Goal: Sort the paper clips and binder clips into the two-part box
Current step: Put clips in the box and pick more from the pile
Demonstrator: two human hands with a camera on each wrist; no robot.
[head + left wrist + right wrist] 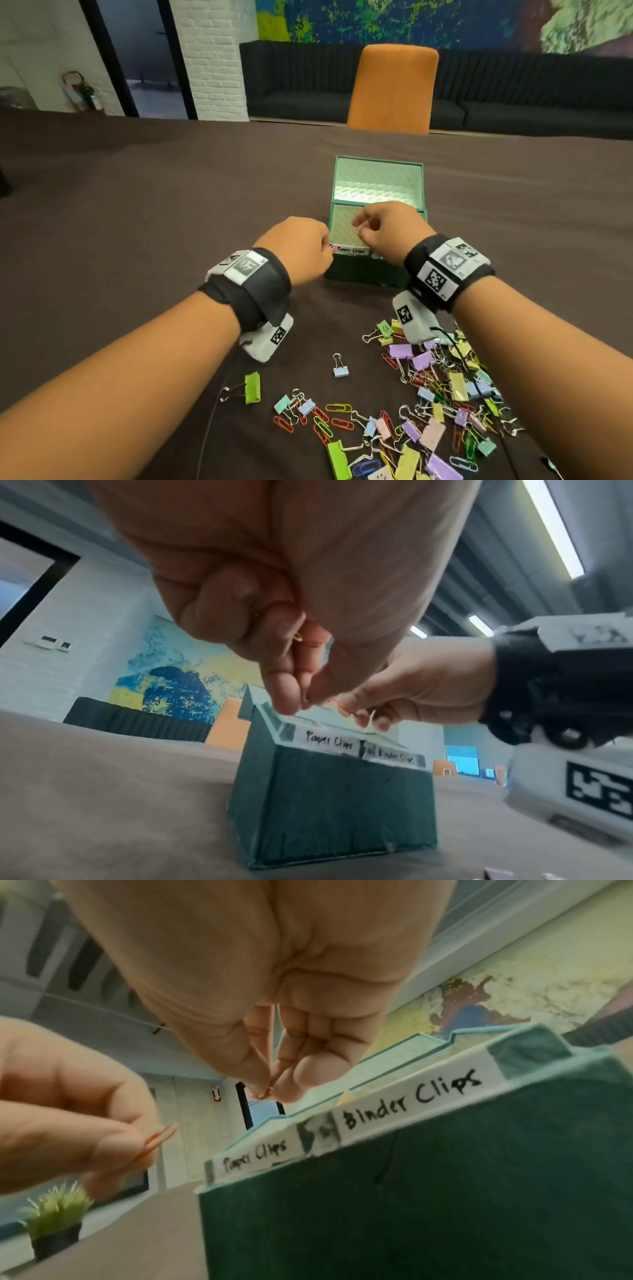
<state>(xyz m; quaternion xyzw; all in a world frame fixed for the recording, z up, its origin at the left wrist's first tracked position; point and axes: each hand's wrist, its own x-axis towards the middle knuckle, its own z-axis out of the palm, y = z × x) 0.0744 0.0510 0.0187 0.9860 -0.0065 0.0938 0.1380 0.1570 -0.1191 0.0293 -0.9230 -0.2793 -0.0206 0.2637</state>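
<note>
**A:** Where do you stand with the sort?

**B:** You are at the drop. Your left hand sits just left of the green box, its grip pinched on a red paper clip. Your right hand hovers over the near-left compartment, fingertips closed together on something thin and reddish. It looks like another paper clip, though it is too small to be sure.

**A:** Which side takes them?

**B:** The front rim carries two labels: "Paper Clips" on the left, "Binder Clips" on the right. Both your hands are at the left one, so you are lined up correctly. I cannot tell how much is already inside.

**A:** And the rest of the job?

**B:** Hardly started, by my reckoning. The mixed pile of pastel binder clips and coloured paper clips lies on the bench in front of you, near your right forearm, with a blue binder clip and a green one lying apart from it.

**A:** Next move?

**B:** Loosen the right grip over the left compartment first, then bring the left hand over the rim and release. Keep clear of the divider so nothing falls on the binder side.
</note>
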